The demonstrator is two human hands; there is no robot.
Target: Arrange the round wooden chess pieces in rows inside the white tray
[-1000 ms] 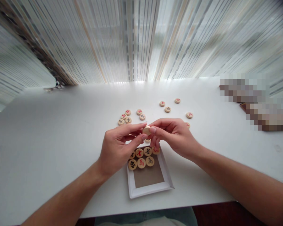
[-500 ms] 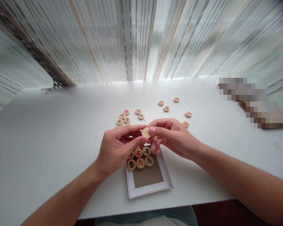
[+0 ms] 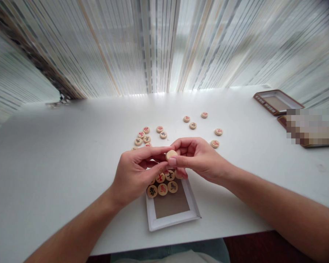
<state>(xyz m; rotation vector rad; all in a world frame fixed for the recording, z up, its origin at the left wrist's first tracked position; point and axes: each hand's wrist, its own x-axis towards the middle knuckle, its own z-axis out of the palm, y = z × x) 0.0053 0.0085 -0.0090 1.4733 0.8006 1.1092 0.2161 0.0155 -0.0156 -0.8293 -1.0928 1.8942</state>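
Observation:
A round wooden piece point(image 3: 171, 155), its blank side showing, is pinched between the fingers of both hands. My left hand point(image 3: 138, 170) grips it from the left with thumb and fingers, and my right hand point(image 3: 199, 159) has its thumb on its lower edge. Just below is a white-rimmed box point(image 3: 150, 219) with a brown bottom. Inside its upper part lie several pieces marked in red or black, among them a red-marked one point(image 3: 162, 189) and a black-marked one point(image 3: 173, 187). My hands hide the top of the box.
Several loose pieces lie on the white table point(image 3: 57, 164) beyond my hands, including a black-marked one point(image 3: 193, 125) and a red-marked one point(image 3: 218, 132). An open brown-edged case point(image 3: 265, 105) stands at the back right, beside a blurred-out item. A striped curtain hangs behind.
The held piece has tilted between my fingers, and my right thumb has shifted down along it. The view has moved slightly, and the case at the back right now shows clearly.

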